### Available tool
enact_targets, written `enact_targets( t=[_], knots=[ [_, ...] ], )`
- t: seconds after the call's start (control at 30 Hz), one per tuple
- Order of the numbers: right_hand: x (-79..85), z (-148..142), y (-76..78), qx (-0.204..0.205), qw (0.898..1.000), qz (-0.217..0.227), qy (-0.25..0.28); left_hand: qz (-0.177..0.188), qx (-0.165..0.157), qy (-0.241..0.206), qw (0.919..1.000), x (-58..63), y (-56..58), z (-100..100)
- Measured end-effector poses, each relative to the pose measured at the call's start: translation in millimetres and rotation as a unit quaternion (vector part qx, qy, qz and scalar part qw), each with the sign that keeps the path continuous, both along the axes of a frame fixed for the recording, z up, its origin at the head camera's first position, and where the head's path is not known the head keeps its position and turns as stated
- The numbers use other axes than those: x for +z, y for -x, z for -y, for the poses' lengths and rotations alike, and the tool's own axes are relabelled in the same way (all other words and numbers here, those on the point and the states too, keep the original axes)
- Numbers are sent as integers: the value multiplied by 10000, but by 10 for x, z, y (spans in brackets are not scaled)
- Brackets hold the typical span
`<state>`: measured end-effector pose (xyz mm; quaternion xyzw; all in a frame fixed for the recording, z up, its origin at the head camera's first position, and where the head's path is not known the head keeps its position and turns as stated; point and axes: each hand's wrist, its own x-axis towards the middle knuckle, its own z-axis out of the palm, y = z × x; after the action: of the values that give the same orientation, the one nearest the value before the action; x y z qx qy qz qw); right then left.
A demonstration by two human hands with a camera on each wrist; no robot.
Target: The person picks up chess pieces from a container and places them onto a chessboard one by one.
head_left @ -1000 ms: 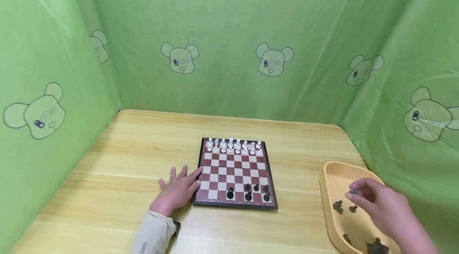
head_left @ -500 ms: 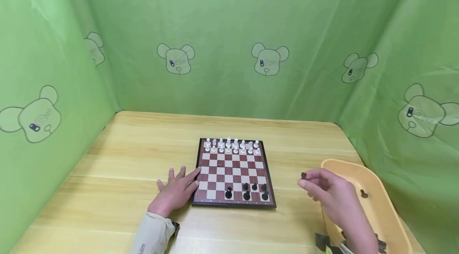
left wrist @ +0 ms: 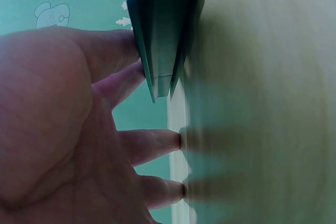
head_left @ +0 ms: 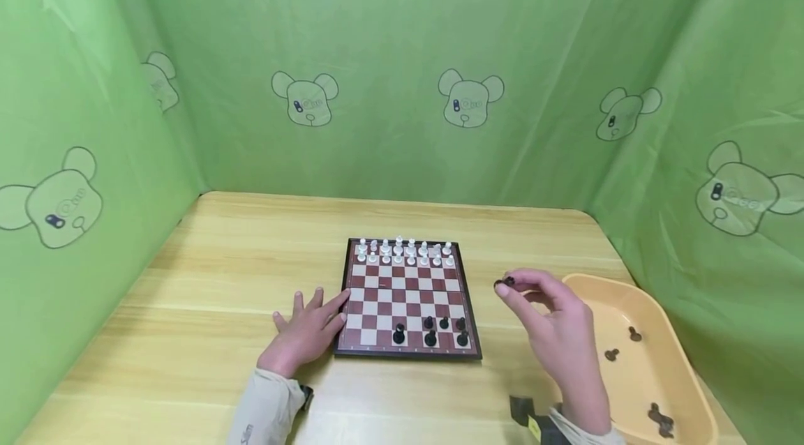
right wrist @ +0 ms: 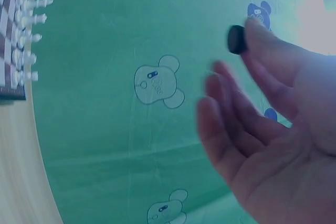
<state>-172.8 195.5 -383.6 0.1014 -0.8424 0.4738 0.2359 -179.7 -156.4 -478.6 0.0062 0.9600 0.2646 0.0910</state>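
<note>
A chessboard [head_left: 402,354] lies on the wooden table. White chess pieces [head_left: 398,250] fill its two far rows, and several black chess pieces [head_left: 430,338] stand at the near right. My left hand [head_left: 304,333] is spread flat beside the board's left side, its thumb and index finger touching the edge; the left wrist view shows them against the board's side [left wrist: 163,40]. Right of the board, my right hand [head_left: 559,330] pinches a small black chess piece [head_left: 506,282] between thumb and fingers, above the table. Its round base [right wrist: 237,39] shows in the right wrist view; its exact kind is unclear.
An orange tray [head_left: 697,375] sits at the right, partly behind my right hand, with several dark chess pieces [head_left: 635,334] lying in it. Green curtains [head_left: 389,152] printed with bear heads enclose the table at the back and sides.
From over the tray, my right hand has moved left towards the board, carrying the black chess piece. My left hand stays at the board's edge.
</note>
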Motion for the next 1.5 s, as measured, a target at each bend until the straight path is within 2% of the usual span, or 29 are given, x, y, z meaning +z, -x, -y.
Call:
enact_targets(
  t=[0.17, 0.3, 0.53, 0.73, 0.87, 1.13, 1.4, 1.5],
  knots=[
    [44, 122, 3, 263, 9935, -705, 856, -6, -9, 9, 10000, 8, 4, 12],
    [77, 253, -2, 642, 9850, -1075, 1191, -9, -5, -7, 10000, 15, -1, 20],
    [88, 562, 12, 1288, 9749, -1231, 1337, 5, -12, -33, 10000, 25, -3, 8],
    [34, 851, 39, 1843, 9586, -1525, 1542, 25, -36, -42, 10000, 24, 0, -5],
    [18, 1037, 37, 2051, 9519, -1562, 1657, 12, -19, -8, 10000, 18, -1, 4],
    [-53, 1363, -18, 2112, 9582, -1268, 1458, 3, -38, 1, 10000, 17, -1, 15],
    [-240, 1634, -30, 2467, 9529, -1257, 1237, 9, -86, 41, 10000, 25, 2, 21],
    [-307, 1685, -25, 2437, 9558, -1127, 1195, 21, -92, 82, 9999, 23, -2, 22]
  ],
)
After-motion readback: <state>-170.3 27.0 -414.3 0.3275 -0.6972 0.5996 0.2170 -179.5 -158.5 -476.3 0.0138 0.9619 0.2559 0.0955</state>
